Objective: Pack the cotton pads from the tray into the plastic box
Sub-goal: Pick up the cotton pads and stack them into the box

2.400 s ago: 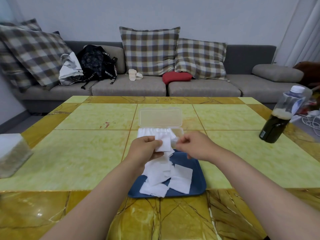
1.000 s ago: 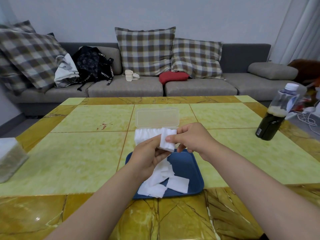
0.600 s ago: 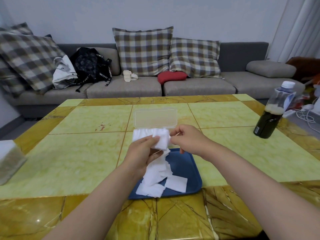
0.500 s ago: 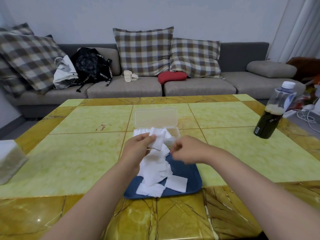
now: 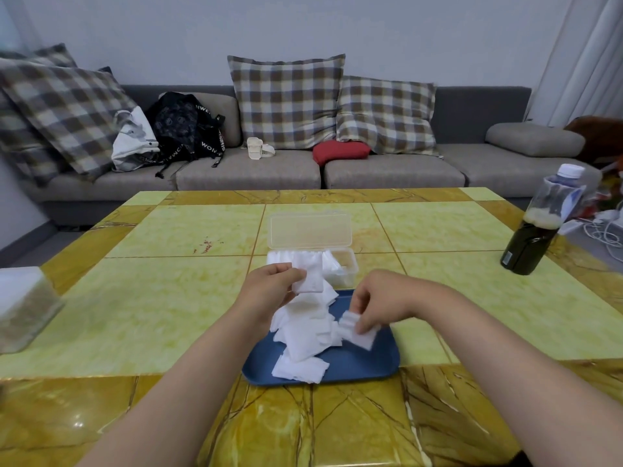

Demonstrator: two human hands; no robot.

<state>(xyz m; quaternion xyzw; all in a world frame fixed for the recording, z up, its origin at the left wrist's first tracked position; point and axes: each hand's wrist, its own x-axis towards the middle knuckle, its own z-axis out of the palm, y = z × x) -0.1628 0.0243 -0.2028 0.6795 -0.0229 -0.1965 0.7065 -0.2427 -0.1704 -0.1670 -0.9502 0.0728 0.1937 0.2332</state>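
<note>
The cotton pads are soft white squares, heaped in the left half of the blue tray at the table's near edge. More stand packed in the clear box just behind the tray, lid open. The left hand pinches a small stack of pads; the right hand pinches one pad over the tray.

Two bare forearms, uncovered from near the elbow to the wrist, no sleeve in view. Left hand and right hand bare as well: no gloves, rings, watch or bands seen. Short, unpainted fingernails on the right fingers. Rest of the body out of view.
</note>
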